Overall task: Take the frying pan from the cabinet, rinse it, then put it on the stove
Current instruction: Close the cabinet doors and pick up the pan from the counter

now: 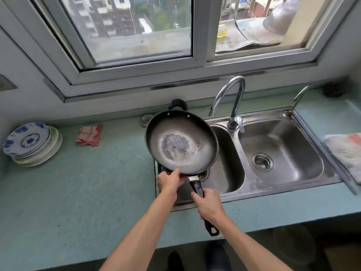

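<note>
Frying pan (181, 141): held in the air above the left basin of the double sink (273, 189), its left side overhanging the bench (78, 192). The inner face is turned up toward the camera, and a pale, worn-looking ring marks the centre of the dark surface.

Right grip (210, 207): fingers wrapped round the black handle (197, 189) at mid-length. The handle's looped end sticks out below the fist.

Left grip (169, 180): holds the pan's near rim just left of the handle root, thumb on the top edge. The fingers beneath the rim are hidden.

Faucet (232, 98): arched chrome spout rising from the back of the sink between the two basins, its outlet just right of the pan's far edge. A smaller tap (298, 98) stands at the sink's far right corner.

Right basin: a round drain strainer (262, 162) sits in the floor.

Bench, left part — a stack of plates (29, 143), the top one blue-patterned, and nearer the pan a folded red-checked cloth (89, 135), apart from both. At the right edge lies a pale towel (345, 153), blurred.

Behind — a sliding window (136, 36) above the bench.
</note>
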Tool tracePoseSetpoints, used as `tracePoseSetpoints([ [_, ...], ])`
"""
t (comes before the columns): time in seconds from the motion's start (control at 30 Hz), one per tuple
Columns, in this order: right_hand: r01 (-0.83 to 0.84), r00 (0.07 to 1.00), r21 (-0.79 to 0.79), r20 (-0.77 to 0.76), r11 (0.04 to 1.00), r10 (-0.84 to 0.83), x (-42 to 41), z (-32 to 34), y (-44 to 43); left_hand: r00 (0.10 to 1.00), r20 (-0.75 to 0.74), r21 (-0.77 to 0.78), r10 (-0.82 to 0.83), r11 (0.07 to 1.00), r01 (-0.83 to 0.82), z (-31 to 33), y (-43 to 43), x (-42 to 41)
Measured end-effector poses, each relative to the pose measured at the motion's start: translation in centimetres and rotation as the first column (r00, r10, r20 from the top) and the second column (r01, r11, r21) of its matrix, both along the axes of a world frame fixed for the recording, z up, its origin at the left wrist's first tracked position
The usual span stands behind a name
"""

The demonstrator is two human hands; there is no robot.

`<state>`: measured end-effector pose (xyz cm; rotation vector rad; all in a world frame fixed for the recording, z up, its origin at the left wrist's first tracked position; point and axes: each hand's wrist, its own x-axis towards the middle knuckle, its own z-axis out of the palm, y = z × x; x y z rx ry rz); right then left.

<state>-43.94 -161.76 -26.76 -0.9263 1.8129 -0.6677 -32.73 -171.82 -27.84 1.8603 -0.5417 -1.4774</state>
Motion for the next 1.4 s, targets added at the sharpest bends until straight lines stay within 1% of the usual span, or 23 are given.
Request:
tracePoseSetpoints([
  [0.03,-0.016,1.0,0.011,-0.015,1.0,0.016,-1.1,-0.3,0.0,0.999,-0.052,0.02,0.001,1.0,0.0,-0.2,0.1,-0.9],
  [0.1,-0.042,0.998,0.042,-0.038,0.998,0.044,-3.1,-0.8,0.1,0.995,-0.094,0.064,0.022,0.998,-0.016,-0.4,0.6,-2.7],
  [0.27,-0.086,0.987,0.092,-0.128,0.992,0.098,-6.4,-2.1,0.6,0.988,-0.15,0.155,0.037,0.988,-0.014,-1.3,1.7,-5.4],
  [0.37,-0.094,0.986,0.1,-0.129,0.99,0.107,-7.6,-2.8,0.7,0.984,-0.177,0.185,0.034,0.983,-0.001,-1.8,1.9,-6.2],
  [0.43,-0.108,0.984,0.096,-0.133,0.99,0.12,-8.0,-3.1,0.8,0.987,-0.161,0.206,-0.013,0.977,0.047,-2.0,2.0,-6.2],
  [0.57,-0.119,0.98,0.085,-0.149,0.989,0.131,-8.4,-3.6,1.1,0.987,-0.048,0.278,-0.151,0.947,0.158,-2.3,2.4,-5.9],
  [0.7,-0.143,0.973,0.088,-0.17,0.986,0.156,-8.4,-4.1,2.2,0.982,0.022,0.323,-0.19,0.93,0.172,-3.0,2.8,-5.5],
  [0.83,-0.141,0.965,0.091,-0.209,0.986,0.158,-8.4,-4.6,2.5,0.974,0.023,0.324,-0.224,0.924,0.205,-3.3,3.1,-5.2],
  [0.9,-0.191,0.931,0.114,-0.295,0.975,0.217,-8.4,-4.7,2.4,0.971,0.011,0.33,-0.239,0.918,0.222,-3.5,3.0,-5.0],
  [1.0,-0.332,0.811,0.18,-0.447,0.926,0.378,-8.6,-4.5,2.1,0.971,0.015,0.343,-0.237,0.914,0.218,-4.1,3.0,-4.6],
  [1.07,-0.418,0.736,0.204,-0.495,0.885,0.462,-8.7,-4.1,1.7,0.97,0.008,0.347,-0.242,0.911,0.224,-4.3,3.0,-4.3],
  [1.17,-0.507,0.636,0.228,-0.551,0.831,0.54,-8.7,-3.4,0.9,0.97,-0.006,0.341,-0.243,0.911,0.231,-4.3,2.9,-3.9],
  [1.2,-0.525,0.62,0.229,-0.557,0.82,0.552,-8.6,-3.3,1.0,0.969,-0.005,0.34,-0.246,0.911,0.233,-4.2,2.9,-3.8],
  [1.3,-0.544,0.61,0.227,-0.554,0.808,0.567,-7.5,-3.5,2.4,0.957,-0.005,0.349,-0.289,0.897,0.273,-4.0,3.6,-3.0],
  [1.37,-0.534,0.624,0.231,-0.54,0.813,0.564,-6.8,-3.5,3.3,0.942,-0.012,0.347,-0.335,0.882,0.318,-3.8,3.9,-2.5],
  [1.4,-0.518,0.648,0.223,-0.528,0.826,0.549,-6.6,-3.5,3.6,0.933,-0.004,0.338,-0.359,0.878,0.339,-3.8,3.9,-2.3],
])
